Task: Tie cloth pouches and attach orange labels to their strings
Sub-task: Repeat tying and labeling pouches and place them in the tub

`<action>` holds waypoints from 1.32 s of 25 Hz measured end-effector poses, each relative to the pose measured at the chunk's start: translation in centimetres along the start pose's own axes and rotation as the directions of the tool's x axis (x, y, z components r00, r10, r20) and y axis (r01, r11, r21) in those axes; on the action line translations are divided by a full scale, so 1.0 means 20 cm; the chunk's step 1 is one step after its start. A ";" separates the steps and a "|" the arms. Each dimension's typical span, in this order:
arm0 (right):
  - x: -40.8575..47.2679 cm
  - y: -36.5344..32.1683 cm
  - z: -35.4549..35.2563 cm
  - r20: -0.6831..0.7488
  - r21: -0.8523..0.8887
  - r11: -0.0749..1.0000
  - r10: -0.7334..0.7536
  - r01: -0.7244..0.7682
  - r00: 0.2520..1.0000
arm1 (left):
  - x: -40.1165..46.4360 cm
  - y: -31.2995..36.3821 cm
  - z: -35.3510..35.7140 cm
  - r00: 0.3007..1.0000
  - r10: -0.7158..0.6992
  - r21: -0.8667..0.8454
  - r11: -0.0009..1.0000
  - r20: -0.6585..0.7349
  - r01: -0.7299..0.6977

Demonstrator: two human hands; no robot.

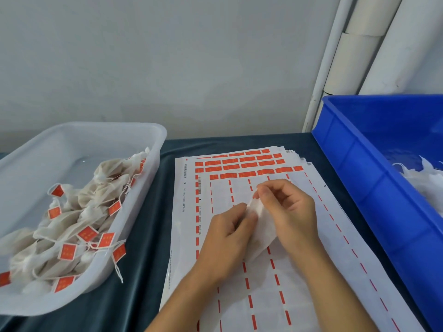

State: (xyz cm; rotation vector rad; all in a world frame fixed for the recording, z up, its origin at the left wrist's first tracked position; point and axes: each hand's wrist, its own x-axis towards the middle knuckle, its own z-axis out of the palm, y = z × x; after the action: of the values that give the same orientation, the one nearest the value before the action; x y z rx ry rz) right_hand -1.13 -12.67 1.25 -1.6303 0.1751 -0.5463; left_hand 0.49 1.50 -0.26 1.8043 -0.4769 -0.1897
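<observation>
While both hands meet over the label sheets (pixel 239 283) at centre, the white cloth pouch (pixel 260 226) sits right between them: the left hand (pixel 227 238) pinches its top from nine o'clock, the right hand (pixel 285 207) has fingers curled on its neck from two o'clock. Finished, labelled pouches (pixel 72 226) fill the clear tub (pixel 107 140) at nine o'clock; the blue bin (pixel 374 168) stands at three o'clock on the counter (pixel 143 236).

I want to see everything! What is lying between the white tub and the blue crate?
In the head view, sticker sheets lie on the dark cloth, and both hands hold a white pouch there.
</observation>
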 end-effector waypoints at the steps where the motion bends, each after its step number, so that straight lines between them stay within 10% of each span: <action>1: 0.00 0.00 0.00 -0.001 0.017 1.000 0.025 -0.025 1.000 | 0.00 0.00 0.00 1.000 0.007 -0.001 1.000 0.013 -0.007; 15: 0.06 0.01 -0.07 -0.249 0.547 0.821 0.347 -0.164 0.904 | -0.01 -0.01 0.01 0.988 -0.002 0.227 0.973 0.151 -0.033; 27: 0.03 -0.01 -0.03 -0.209 0.066 0.998 0.038 -0.025 0.977 | 0.02 0.04 -0.13 0.969 -0.247 -0.327 0.916 -0.004 0.232; 33: 0.00 -0.02 0.01 0.251 -0.093 0.990 -0.081 0.107 0.965 | 0.02 0.05 -0.10 0.986 -0.165 -0.209 0.964 -0.001 0.162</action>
State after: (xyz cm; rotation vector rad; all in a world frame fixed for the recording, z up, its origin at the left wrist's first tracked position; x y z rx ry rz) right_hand -1.23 -12.46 1.54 -1.8010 -0.0597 -0.4069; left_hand 1.41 2.78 1.35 1.6371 -0.2828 -0.3252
